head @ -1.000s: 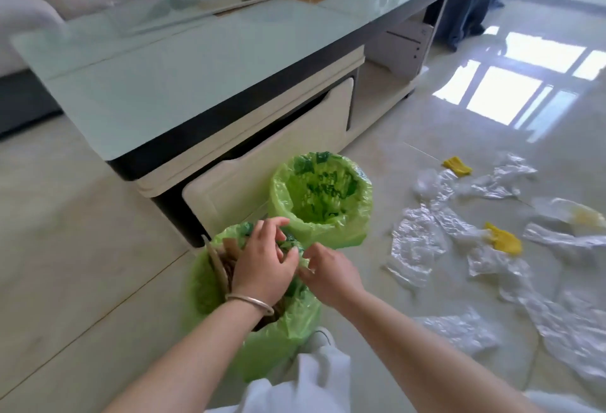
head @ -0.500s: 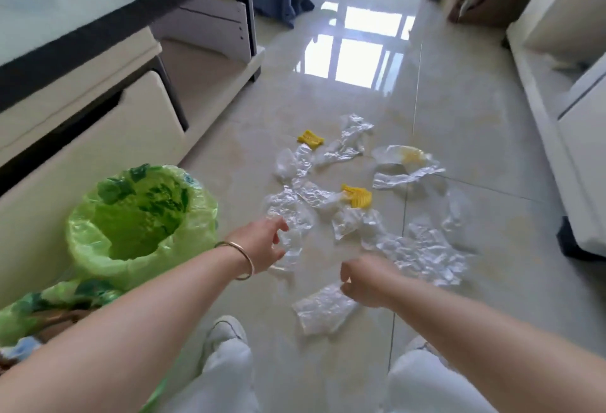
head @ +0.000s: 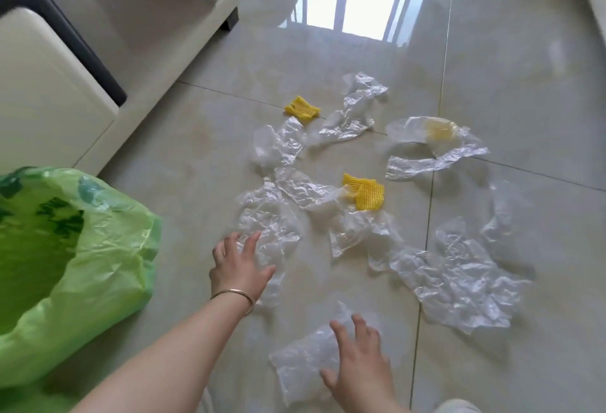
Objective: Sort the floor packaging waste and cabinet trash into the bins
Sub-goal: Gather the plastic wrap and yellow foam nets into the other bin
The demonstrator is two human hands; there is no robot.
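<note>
Reaching forward and down, your left hand (head: pixel 241 268) has its fingers spread and loose, the fingertips over the near edge of a crumpled clear plastic sheet (head: pixel 265 215) on the floor (head: pixel 524 68); whether they touch it you cannot tell from here. A thin bangle (head: pixel 234 294) circles that wrist. Your right hand (head: pixel 359 363) is lower in view, palm down, fingers splayed and relaxed over a small clear plastic bag (head: pixel 301 366) lying flat on the tile nearest you; it grips nothing.

The packaging waste is spread across the glossy tiles ahead of you: wrinkled, see-through film in many loose pieces, the largest crumpled sheet (head: pixel 459 281) off to your right. Two yellow foam nets (head: pixel 365 194) lie among them, one near the middle, one (head: pixel 301 109) farther away, and a clear bag with a yellowish patch (head: pixel 433 132) lies beyond. A bin lined with a green bag (head: pixel 98 248) stands at your left, beside the cream cabinet (head: pixel 49 101).
</note>
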